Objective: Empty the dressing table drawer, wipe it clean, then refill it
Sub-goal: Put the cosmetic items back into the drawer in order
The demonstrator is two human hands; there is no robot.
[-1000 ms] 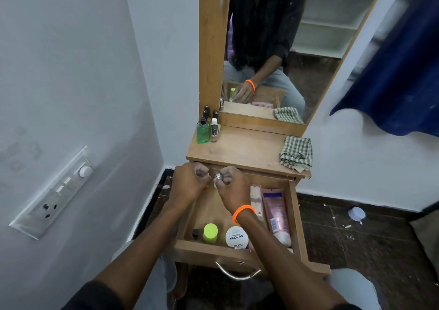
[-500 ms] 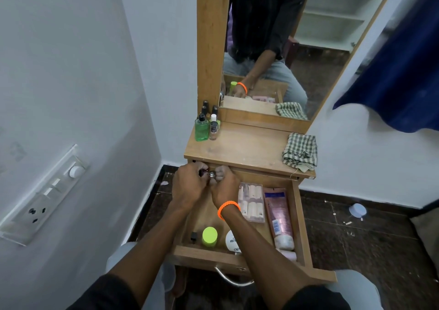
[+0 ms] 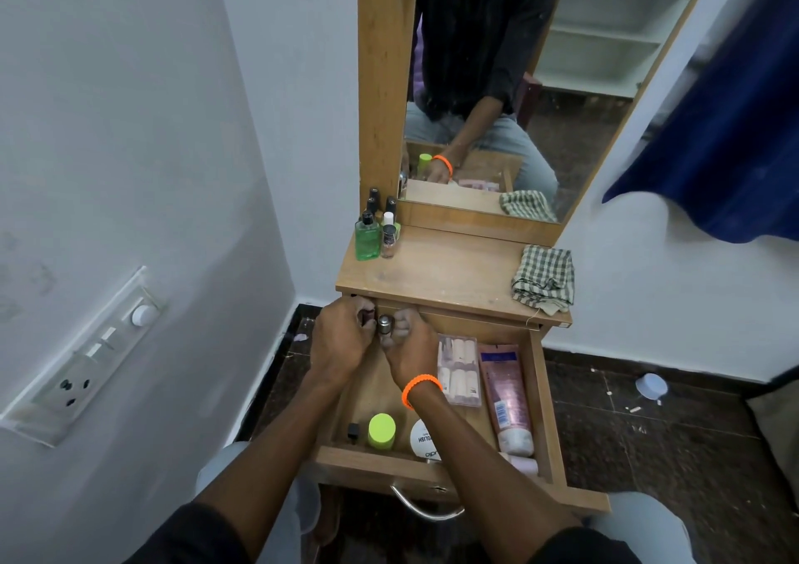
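1. A person sits facing a small wooden dressing table, its drawer [image 3: 542, 395] pulled open toward them, and both hands reach to the drawer's far end, just under the tabletop edge.
2. The left hand [image 3: 341, 343] has its fingers curled around a small dark bottle [image 3: 368, 316], only partly visible between the fingers.
3. The right hand [image 3: 410, 349], with an orange wristband [image 3: 421, 388], curls its fingers around a small bottle with a silver cap [image 3: 384, 323]; the cap pokes up above the fingertips, and the two hands touch.
4. Nearer the person than the fingers, the drawer holds a green-capped bottle [image 3: 381, 430], a white round tub [image 3: 426, 444] and a tiny black item [image 3: 353, 431].
5. Right of the fingers lie a clear box of pale items [image 3: 459, 369] and a pink tube [image 3: 506, 399].
6. Beyond the fingers, on the tabletop [image 3: 449, 269], small bottles [image 3: 376, 235] stand at the left, and a checked cloth [image 3: 544, 280] lies at the right.
7. This looks like the emptying step, partly done: some bottles are out and much remains inside.
8. The next move likely calls for lifting both small bottles up over the tabletop edge and standing them upright beside the others, without knocking them.
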